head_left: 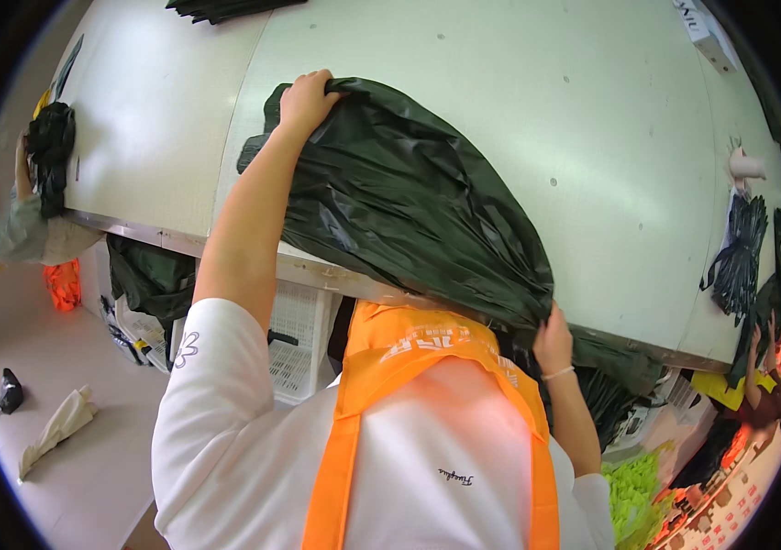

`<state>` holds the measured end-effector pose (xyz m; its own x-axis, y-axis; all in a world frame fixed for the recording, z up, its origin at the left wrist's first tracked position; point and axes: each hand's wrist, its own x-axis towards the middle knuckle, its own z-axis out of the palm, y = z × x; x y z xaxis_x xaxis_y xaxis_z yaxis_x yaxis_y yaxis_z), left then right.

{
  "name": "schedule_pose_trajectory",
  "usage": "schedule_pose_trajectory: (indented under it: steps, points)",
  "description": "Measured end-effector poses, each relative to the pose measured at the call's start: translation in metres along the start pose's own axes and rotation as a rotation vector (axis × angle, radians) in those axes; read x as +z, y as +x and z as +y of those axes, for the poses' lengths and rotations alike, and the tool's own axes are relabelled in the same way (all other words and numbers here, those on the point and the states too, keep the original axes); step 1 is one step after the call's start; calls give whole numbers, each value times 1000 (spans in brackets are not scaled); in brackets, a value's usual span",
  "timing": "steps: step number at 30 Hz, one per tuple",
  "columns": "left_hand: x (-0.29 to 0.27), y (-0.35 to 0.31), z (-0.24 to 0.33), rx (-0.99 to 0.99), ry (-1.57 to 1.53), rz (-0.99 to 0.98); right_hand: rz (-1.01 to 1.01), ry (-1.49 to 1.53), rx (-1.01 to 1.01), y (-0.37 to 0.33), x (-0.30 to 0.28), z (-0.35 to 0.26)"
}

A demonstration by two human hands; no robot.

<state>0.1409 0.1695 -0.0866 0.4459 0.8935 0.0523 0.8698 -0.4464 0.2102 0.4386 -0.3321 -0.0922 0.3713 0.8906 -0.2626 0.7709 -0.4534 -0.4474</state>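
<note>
A shiny dark green sheet of thin, waterproof-looking material (399, 183) lies creased across the table in front of me, its near part at the table edge. I cannot tell whether it is a garment. Its far left edge is gripped by my left hand (306, 101), with the arm stretched out over the table. At the near right corner, beside the table's edge, my right hand (553, 345) is closed on the same material. Between my hands the far border bows out in a smooth curve.
The pale table (629, 137) carries a dark folded stack (225, 7) and a white box (704, 37). Other people work at both ends with dark bundles (49, 147). Below the edge are a white crate (294, 362) and more dark green material (152, 275).
</note>
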Motion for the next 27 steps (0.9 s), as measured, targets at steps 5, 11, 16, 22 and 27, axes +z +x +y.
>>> schedule_pose_trajectory:
  steps: [5, 11, 16, 22, 27]
  points:
    - [-98, 23, 33, 231, 16, 458, 261, -374, -45, 31, -164, 39]
    - [-276, 27, 30, 548, 92, 1262, 900, -1086, -458, 104, -428, 31]
    - [-250, -33, -61, 411, 114, 1365, 941, -1064, -632, 106, -424, 11]
    - [-99, -183, -99, 207, 285, 536, 6, -664, -588, 106, -149, 23]
    - [-52, -250, -75, -54, 98, -196, -226, -694, -530, 69, -85, 42]
